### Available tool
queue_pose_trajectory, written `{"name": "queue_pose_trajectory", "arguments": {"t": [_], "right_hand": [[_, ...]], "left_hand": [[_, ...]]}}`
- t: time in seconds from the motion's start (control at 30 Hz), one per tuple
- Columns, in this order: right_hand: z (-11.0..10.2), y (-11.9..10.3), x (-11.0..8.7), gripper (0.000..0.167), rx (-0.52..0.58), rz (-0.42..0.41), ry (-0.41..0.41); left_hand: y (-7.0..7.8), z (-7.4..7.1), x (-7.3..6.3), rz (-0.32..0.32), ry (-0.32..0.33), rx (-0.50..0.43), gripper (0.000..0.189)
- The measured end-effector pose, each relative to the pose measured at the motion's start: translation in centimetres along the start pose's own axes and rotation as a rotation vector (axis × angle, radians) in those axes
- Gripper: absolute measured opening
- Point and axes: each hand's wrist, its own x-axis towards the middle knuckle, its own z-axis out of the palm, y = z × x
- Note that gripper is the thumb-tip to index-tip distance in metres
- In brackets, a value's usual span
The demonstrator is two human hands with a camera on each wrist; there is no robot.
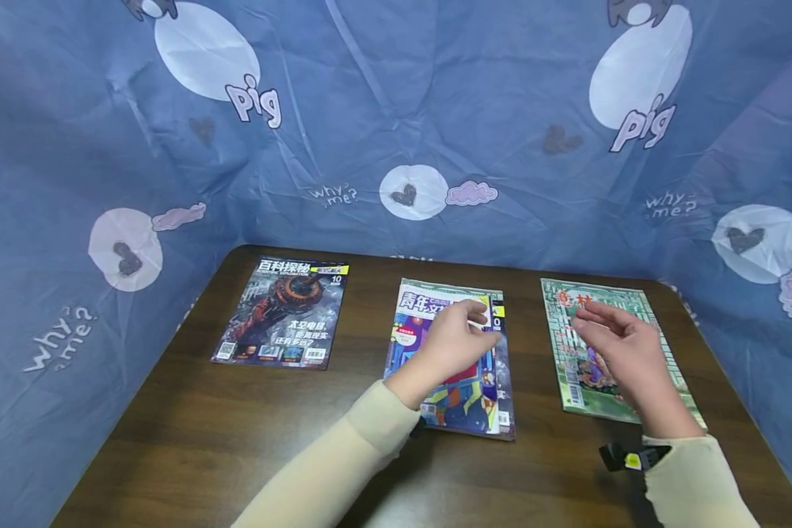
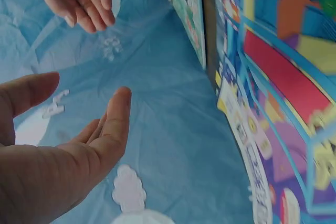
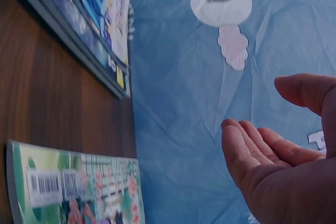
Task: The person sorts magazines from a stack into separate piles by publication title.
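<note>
My left hand (image 1: 454, 339) hovers over the middle pile of magazines, thumb and fingers apart and nothing between them. On top of that pile lies a colourful purple-and-blue magazine (image 1: 462, 407), with a dark-covered magazine (image 1: 505, 411) showing at its right edge and a green one beneath at the top. To the right, my right hand (image 1: 623, 345) is held above a green magazine (image 1: 570, 367), its thumb apart from the bent fingers and the grasp empty. The right wrist view shows the same green magazine (image 3: 58, 182) below the hand, barcode visible.
A dark space-themed magazine (image 1: 290, 315) lies alone at the left of the brown wooden table (image 1: 251, 418). Blue printed cloth (image 1: 343, 110) hangs behind the table and along both sides. A black wrist camera (image 1: 627, 456) sits at my right cuff.
</note>
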Motion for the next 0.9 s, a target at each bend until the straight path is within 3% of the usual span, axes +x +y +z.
{"name": "queue_pose_trajectory", "arguments": {"t": [0.17, 0.43, 0.7, 0.9], "right_hand": [[1.3, 0.0, -0.2, 0.060, -0.014, -0.025, -0.013], [2.8, -0.2, -0.9, 0.070, -0.047, 0.050, -0.045], [4.4, 0.7, -0.9, 0.067, 0.095, 0.046, -0.166], [5.7, 1.1, -1.1, 0.065, 0.106, 0.087, -0.153]], "left_hand": [[-1.1, -1.8, -0.8, -0.020, 0.033, -0.014, 0.052], [-3.3, -4.4, -1.4, -0.069, 0.085, 0.031, 0.048], [-6.0, -6.8, -2.2, -0.108, 0.191, 0.018, 0.043], [-8.1, -7.7, -2.3, -0.152, 0.232, 0.019, 0.042]]}}
